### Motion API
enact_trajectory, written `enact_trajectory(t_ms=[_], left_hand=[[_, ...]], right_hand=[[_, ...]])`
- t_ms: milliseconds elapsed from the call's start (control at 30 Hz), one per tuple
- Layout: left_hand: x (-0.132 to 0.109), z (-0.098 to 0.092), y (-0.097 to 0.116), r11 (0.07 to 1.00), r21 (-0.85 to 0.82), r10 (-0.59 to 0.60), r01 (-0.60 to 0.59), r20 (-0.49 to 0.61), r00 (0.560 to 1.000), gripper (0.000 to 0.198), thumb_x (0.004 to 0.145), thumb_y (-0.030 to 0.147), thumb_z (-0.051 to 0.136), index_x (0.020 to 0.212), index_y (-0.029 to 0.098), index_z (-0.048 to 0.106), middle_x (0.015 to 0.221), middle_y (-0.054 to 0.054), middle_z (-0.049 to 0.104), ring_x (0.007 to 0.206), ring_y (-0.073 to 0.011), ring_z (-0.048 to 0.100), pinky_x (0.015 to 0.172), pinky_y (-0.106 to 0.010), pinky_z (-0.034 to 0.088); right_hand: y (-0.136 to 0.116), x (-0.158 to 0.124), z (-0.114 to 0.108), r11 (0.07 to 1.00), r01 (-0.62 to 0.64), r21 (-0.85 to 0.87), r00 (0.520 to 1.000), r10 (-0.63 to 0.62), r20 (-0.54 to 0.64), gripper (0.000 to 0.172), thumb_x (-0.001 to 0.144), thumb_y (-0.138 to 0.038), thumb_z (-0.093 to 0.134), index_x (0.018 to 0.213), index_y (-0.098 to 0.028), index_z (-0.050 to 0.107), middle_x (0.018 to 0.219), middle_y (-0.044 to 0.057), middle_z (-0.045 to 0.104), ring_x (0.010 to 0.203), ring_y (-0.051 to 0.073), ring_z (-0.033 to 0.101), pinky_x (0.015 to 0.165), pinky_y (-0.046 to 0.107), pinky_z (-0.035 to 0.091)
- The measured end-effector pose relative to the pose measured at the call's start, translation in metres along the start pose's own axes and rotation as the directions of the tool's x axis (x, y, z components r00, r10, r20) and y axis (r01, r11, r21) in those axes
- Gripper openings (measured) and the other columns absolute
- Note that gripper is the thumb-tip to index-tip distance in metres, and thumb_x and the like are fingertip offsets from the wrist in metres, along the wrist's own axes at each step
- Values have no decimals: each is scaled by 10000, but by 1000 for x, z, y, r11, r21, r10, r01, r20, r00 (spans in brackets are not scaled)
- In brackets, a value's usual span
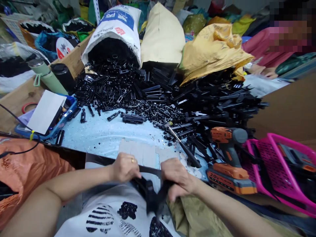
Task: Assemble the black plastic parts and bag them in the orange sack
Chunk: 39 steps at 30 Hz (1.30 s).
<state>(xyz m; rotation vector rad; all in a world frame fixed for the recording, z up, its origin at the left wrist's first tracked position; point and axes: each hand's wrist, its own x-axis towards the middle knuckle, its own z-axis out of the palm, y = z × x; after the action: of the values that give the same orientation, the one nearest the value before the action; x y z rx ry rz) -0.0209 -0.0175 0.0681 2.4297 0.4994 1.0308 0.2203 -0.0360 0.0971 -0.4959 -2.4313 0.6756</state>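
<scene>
Close to my body, at the table's near edge, a black jointed plastic part (152,199) is blurred by motion, and its exact kind does not show. Its left end is in my left hand (126,167), closed in a fist with a ring on one finger. Around its right end my right hand (178,177) is wrapped, thumb underneath. Grey cardboard pieces (140,153) lie on the table just beyond both hands. A hammer (184,144) with a black grip rests to the right. Farther right stands an orange cordless drill (229,158).
Heaped across the table's back are black plastic parts (116,85) and small screws or pins (158,112), spilling from sacks (161,36). A blue tray (66,112) and a green bottle (49,77) are left; a pink basket (281,168) is right. Another person (266,46) sits back right.
</scene>
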Motion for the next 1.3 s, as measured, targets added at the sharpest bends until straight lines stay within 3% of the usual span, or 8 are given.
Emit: enact_trajectory(t_ms=[100, 167, 300, 467, 700, 967, 1167, 1300], left_hand=[[-4, 8, 34, 962, -267, -60, 59, 4, 998, 656, 944, 519, 58, 632, 203, 541, 501, -27, 515, 477, -131, 494, 498, -276, 402], [-11, 20, 40, 956, -280, -101, 85, -44, 994, 738, 909, 561, -33, 676, 224, 581, 551, -46, 563, 534, -152, 545, 556, -309, 449], [-27, 38, 13, 996, -22, -89, 88, -18, 996, 895, 821, 659, -119, 1113, 233, 611, 902, -99, 671, 887, -221, 614, 768, -380, 484], [-14, 43, -69, 838, 486, -289, 248, 9, 957, 795, 824, 735, 155, 1312, 205, 492, 998, -146, 647, 885, -273, 612, 720, -383, 456], [38, 19, -153, 626, 634, -465, 454, -164, 870, 469, 908, 411, 422, 1267, 118, 495, 1152, -183, 559, 1075, -304, 495, 880, -423, 400], [-10, -51, -190, 261, 542, -757, 799, -398, 517, 256, 787, 231, 554, 986, 74, 593, 1076, -222, 552, 1090, -374, 453, 847, -491, 410], [-16, -56, -169, 571, 373, -496, 731, -553, 669, 201, 802, 254, 581, 972, 153, 549, 1093, -119, 568, 1084, -247, 499, 947, -399, 407], [-9, -32, -123, 812, 282, -405, 511, -359, 841, 241, 905, 302, 461, 1096, 163, 510, 1021, -89, 597, 960, -190, 576, 856, -333, 471]], right_hand=[[-16, 5, 49, 974, -14, 228, 1000, 19, -21, 603, 866, -686, 145, 637, -241, 480, 507, 5, 417, 499, 154, 461, 517, 301, 373], [-14, 12, 95, 978, -199, 66, 973, 205, -105, 547, 841, -690, 212, 679, -269, 520, 558, 33, 460, 573, 198, 518, 584, 350, 439], [21, 42, 134, 668, -645, -371, 763, 538, -358, 300, 814, -483, 406, 982, -299, 573, 1011, 104, 591, 1035, 315, 529, 846, 503, 430], [120, 61, 43, 496, -697, -518, 710, 580, -399, 346, 870, -277, 388, 1196, -217, 488, 1295, 76, 508, 1212, 239, 411, 983, 373, 349], [227, 50, -43, 35, -791, -611, 370, 822, -432, 277, 803, -142, 485, 1071, -77, 507, 1080, 183, 578, 1033, 286, 500, 864, 432, 357], [237, 62, -38, 133, -708, -694, 539, 736, -409, 366, 802, -288, 588, 1077, -68, 489, 989, 160, 589, 926, 246, 503, 791, 350, 344], [228, 75, -41, 233, -673, -702, 675, 583, -453, 248, 894, -171, 420, 1071, -22, 508, 1069, 215, 530, 978, 214, 430, 783, 329, 300], [224, 84, -51, 240, -688, -685, 660, 599, -454, 344, 952, -191, 291, 1171, 16, 458, 1012, 217, 548, 900, 180, 468, 737, 316, 316]])
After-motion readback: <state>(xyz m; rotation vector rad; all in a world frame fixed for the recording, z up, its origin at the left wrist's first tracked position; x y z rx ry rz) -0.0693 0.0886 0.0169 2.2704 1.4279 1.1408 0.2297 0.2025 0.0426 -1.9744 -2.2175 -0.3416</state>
